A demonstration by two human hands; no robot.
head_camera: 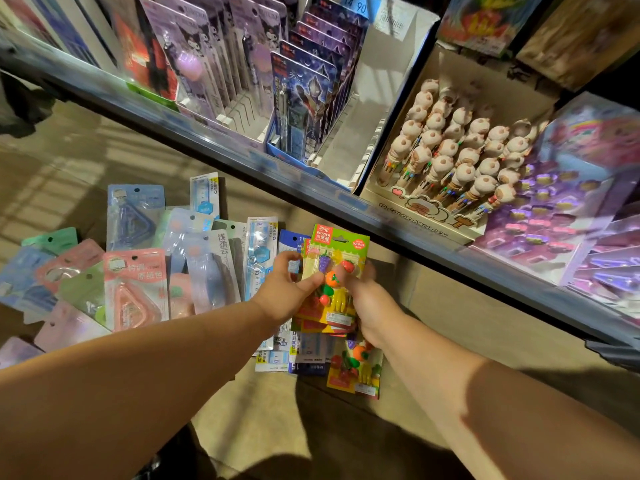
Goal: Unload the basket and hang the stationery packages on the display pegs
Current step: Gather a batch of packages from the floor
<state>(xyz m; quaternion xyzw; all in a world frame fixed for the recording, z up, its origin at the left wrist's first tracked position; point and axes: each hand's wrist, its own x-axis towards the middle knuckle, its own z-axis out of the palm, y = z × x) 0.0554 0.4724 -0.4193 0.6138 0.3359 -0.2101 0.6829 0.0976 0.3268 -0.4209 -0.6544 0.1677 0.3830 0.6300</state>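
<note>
Pastel blister packs of correction tape (135, 289) lie fanned on a brown surface (467, 323). The left hand (285, 289) curls its fingers round the left edge of a yellow-green card pack of fruit-shaped erasers (334, 251). Its long axis runs away from the person, red header toward the grey shelf (214, 142). The right hand (370, 299) grips its right edge. Similar packs seem stacked beneath.

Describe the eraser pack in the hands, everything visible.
The eraser pack is a yellow-green card with a red header reading ERASER; clear plastic covers fruit-shaped erasers: grapes, strawberry, orange, bananas. It faces the camera, header up, seemingly topping a stack of like packs. The left hand and right hand grip it by its sides, thumbs on the front.
</note>
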